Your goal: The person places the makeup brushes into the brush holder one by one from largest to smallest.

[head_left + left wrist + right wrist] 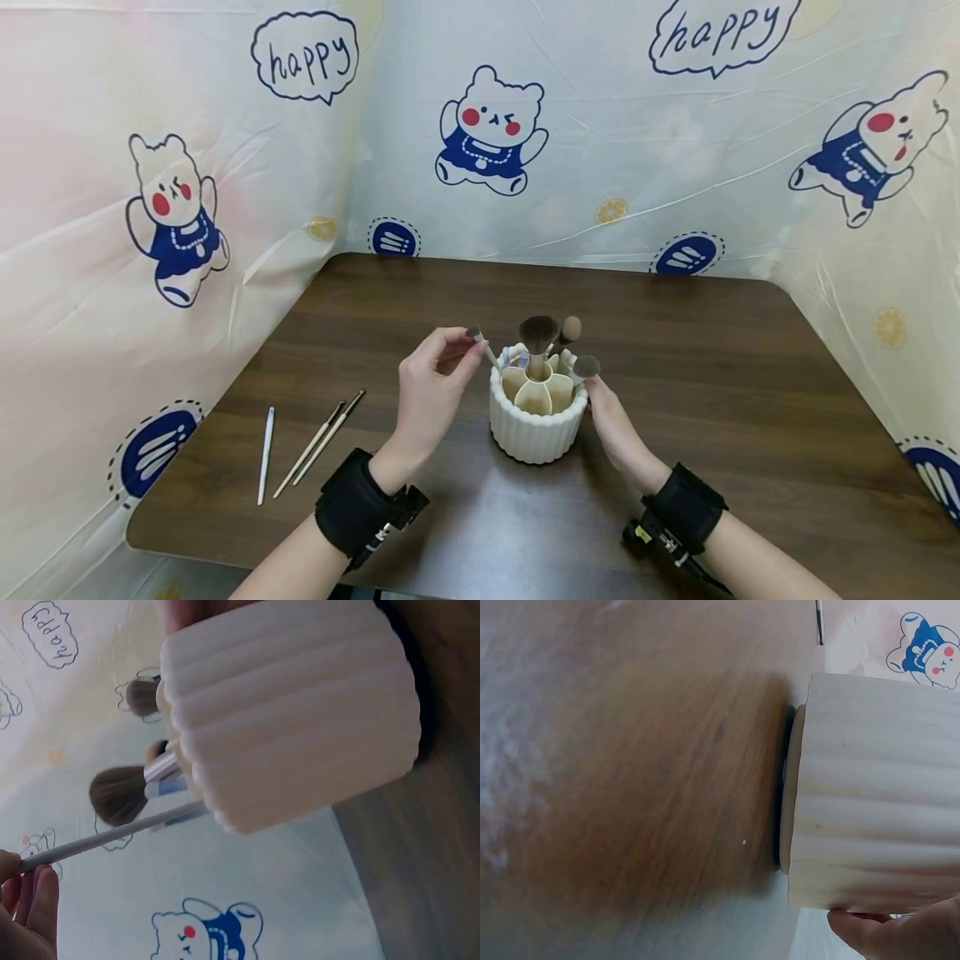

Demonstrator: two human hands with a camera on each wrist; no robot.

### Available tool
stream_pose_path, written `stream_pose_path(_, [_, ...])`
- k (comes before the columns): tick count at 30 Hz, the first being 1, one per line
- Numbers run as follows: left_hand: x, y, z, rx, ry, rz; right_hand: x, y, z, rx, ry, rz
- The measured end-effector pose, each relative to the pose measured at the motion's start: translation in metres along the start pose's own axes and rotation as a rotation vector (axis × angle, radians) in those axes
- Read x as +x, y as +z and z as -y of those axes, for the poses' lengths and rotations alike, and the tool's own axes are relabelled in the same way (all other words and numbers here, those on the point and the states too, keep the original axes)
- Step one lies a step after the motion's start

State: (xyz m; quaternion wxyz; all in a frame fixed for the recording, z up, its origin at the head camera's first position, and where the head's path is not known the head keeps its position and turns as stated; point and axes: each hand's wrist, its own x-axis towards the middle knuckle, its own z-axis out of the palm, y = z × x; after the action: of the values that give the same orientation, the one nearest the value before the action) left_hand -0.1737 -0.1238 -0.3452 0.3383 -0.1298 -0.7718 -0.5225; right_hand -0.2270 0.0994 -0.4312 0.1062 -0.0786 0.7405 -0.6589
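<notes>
A cream ribbed brush holder (536,437) with petal-shaped compartments stands upright on the table. My left hand (435,375) pinches a thin makeup brush (112,838) near its small dark bristles, left of the holder. This brush slants, its lower end reaching down past the holder's rim. At the holder's right side, my right hand (618,425) grips the wall, with fingertips against the ribs in the right wrist view. A large fluffy brush (537,333), a tan-headed brush (572,329) and a round grey-brown brush (585,367) stick up out of the holder.
On the left of the brown table (697,350) lie a white stick (266,454) and two slim dark-tipped sticks (311,447). A printed cloth (600,125) with cartoon bears hangs around the table's back and sides.
</notes>
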Motion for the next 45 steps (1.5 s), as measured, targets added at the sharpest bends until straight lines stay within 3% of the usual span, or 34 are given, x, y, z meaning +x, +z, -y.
stream_pose_path(6, [-0.004,0.011,0.005,0.001,-0.033,0.055,-0.001,0.0,0.001,-0.005,-0.002,-0.001])
stream_pose_path(17, [-0.011,0.026,0.027,0.009,-0.188,0.165,0.0,0.0,0.0,-0.012,-0.004,-0.019])
stream_pose_path(27, [-0.014,0.03,0.033,0.046,-0.218,0.222,-0.002,0.001,0.0,-0.047,-0.025,-0.039])
stream_pose_path(45, [-0.015,0.022,0.042,0.11,-0.277,0.276,0.0,0.001,-0.001,-0.044,-0.019,-0.025])
